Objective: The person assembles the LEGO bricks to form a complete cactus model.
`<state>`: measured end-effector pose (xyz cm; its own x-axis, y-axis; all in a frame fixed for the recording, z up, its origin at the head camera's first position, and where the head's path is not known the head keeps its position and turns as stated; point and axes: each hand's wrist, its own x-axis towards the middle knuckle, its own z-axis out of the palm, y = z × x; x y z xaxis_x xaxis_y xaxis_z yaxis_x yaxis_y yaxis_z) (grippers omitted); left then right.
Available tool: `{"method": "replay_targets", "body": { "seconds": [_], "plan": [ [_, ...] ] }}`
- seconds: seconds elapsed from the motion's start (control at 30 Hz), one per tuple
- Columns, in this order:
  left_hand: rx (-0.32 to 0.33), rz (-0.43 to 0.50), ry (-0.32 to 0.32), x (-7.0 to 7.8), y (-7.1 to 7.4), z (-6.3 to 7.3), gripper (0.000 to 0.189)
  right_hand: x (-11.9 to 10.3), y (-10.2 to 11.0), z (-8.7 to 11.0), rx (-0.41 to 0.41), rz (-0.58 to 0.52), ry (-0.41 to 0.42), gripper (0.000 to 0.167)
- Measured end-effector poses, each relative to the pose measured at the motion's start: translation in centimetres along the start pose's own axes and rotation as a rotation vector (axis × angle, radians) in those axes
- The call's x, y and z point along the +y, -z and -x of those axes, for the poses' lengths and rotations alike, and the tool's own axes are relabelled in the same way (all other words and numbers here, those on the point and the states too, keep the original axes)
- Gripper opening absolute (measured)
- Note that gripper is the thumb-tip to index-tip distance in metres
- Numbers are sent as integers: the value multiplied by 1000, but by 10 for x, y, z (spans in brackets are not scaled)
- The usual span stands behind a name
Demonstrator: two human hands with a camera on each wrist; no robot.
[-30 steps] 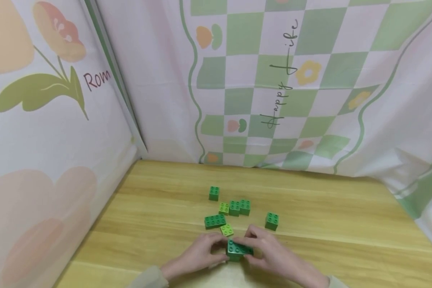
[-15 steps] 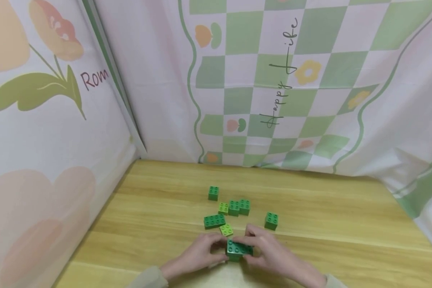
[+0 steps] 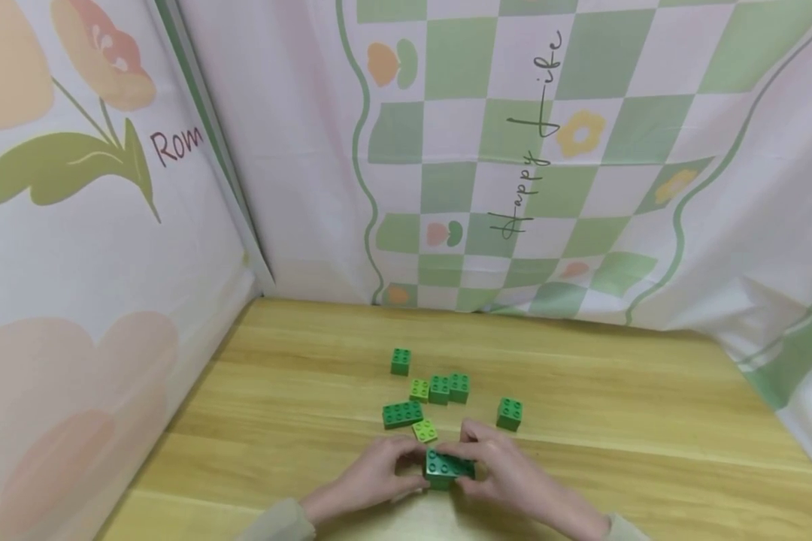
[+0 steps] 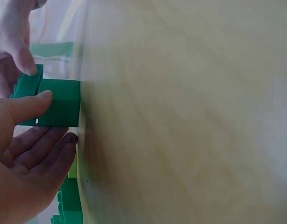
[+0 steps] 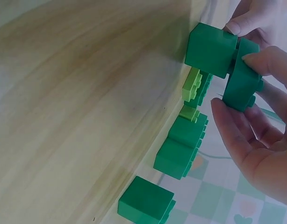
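Observation:
A long green toy building brick (image 3: 440, 460) lies over a taller square green brick (image 5: 210, 50), overhanging it to the right. A thin gap shows between the two in the wrist views. The left hand (image 3: 377, 467) steadies the lower brick, its thumb across the near face by the seam and fingers at the far side. Pinched between thumb and fingers of the right hand (image 3: 510, 472) is the overhanging end of the long brick. That hand covers part of its studs in the head view. The lower brick stands on the wooden table (image 3: 277, 421).
Behind the hands are a long dark green brick (image 3: 402, 415), a flat lime brick (image 3: 425, 431) and another lime brick (image 3: 419, 391). Two square green bricks (image 3: 449, 389) touch side by side. Single green bricks stand farther back (image 3: 401, 362) and at right (image 3: 510, 414). Printed curtains (image 3: 298, 188) hang behind.
Both hands keep the same hold on the two bricks. The head view shifts very slightly; the loose bricks stay in place.

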<state>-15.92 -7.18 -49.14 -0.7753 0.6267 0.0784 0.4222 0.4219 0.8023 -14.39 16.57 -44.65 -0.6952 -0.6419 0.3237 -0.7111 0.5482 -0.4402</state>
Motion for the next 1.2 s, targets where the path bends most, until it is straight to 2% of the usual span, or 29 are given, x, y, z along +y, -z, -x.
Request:
{"method": "replay_targets", "body": {
  "seconds": [0.43, 0.8, 1.0, 1.2],
  "plan": [
    [12, -61, -20, 0, -1, 0, 37, -4, 1, -3, -1, 49, -9, 51],
    [22, -73, -27, 0, -2, -2, 36, -2, 2, 0, 20, 67, 47, 50],
    [25, -60, -11, 2, 0, -2, 36, -1, 4, 1, 52, 74, 96, 52],
    [33, -67, -10, 3, -1, -2, 34, -1, 2, 0, 41, 84, 77, 52]
  ]
}}
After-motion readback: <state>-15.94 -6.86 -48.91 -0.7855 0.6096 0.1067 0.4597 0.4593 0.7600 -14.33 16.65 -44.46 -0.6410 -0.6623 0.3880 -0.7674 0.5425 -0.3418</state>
